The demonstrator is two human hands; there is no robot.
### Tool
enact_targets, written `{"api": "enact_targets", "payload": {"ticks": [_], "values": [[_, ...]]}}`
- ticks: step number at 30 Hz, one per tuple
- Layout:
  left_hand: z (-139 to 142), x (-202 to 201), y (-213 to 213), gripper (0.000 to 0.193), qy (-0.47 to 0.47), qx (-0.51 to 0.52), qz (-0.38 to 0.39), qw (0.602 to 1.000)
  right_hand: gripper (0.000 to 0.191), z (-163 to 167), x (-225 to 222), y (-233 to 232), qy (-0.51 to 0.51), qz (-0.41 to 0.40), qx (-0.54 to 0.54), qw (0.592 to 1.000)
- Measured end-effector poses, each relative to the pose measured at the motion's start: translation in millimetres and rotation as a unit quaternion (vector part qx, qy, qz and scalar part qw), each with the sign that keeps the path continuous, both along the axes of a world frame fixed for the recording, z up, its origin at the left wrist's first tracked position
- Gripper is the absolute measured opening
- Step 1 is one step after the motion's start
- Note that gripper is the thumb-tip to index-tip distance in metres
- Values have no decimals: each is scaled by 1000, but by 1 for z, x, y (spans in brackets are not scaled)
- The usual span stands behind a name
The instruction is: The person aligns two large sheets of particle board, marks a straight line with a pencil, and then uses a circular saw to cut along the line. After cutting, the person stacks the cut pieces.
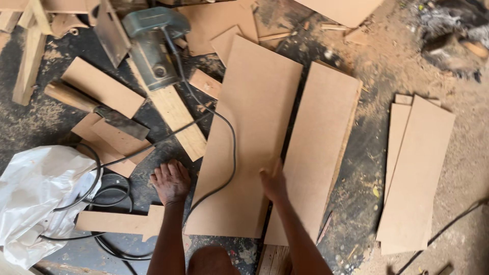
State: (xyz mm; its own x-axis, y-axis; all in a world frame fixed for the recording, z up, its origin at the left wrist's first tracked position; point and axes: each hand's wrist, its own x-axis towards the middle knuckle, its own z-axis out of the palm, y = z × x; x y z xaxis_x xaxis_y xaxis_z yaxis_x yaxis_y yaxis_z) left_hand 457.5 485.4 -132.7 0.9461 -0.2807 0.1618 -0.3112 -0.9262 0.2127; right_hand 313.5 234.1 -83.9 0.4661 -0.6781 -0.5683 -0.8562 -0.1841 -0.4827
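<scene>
Left hand [170, 181] lies flat, fingers spread, empty, on the floor left of the fibreboard panel [249, 137]. Right hand [273, 184] grips its right edge. Advise firm, level handling, clear of the cable [230, 153].

Dark workshop floor [356, 168], sawdust-strewn. Lying directly on it: two long fibreboard panels [254, 137] side by side, a stack of narrower boards [417, 168], wood offcuts [102, 86], an electric planer [153, 46] with black cable [232, 147], a white plastic bag [35, 198].
</scene>
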Motion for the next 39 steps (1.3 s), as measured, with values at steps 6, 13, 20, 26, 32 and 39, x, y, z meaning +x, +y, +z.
{"api": "enact_targets", "payload": {"ticks": [6, 13, 20, 26, 32, 39], "values": [[8, -21, -8, 16, -18, -6, -9, 1000, 95, 1, -15, 20, 18, 5, -28, 999], [17, -35, -11, 18, -28, 13, -18, 999, 81, 25, -25, 10, -18, -51, -32, 998], [16, -46, -12, 16, -52, 15, -33, 998, 67, 21, -62, -6, -69, -61, -77, 993], [12, -52, -15, 17, -68, 2, -40, 997, 137, 15, -132, -62, 156, -73, -255, 952], [8, -57, -18, 17, -49, 15, -38, 998, 159, 18, -156, -79, 166, -139, -187, 958], [10, -60, -19, 19, -68, 20, -40, 997, 148, 40, -153, -102, 173, -184, -134, 958]]}}
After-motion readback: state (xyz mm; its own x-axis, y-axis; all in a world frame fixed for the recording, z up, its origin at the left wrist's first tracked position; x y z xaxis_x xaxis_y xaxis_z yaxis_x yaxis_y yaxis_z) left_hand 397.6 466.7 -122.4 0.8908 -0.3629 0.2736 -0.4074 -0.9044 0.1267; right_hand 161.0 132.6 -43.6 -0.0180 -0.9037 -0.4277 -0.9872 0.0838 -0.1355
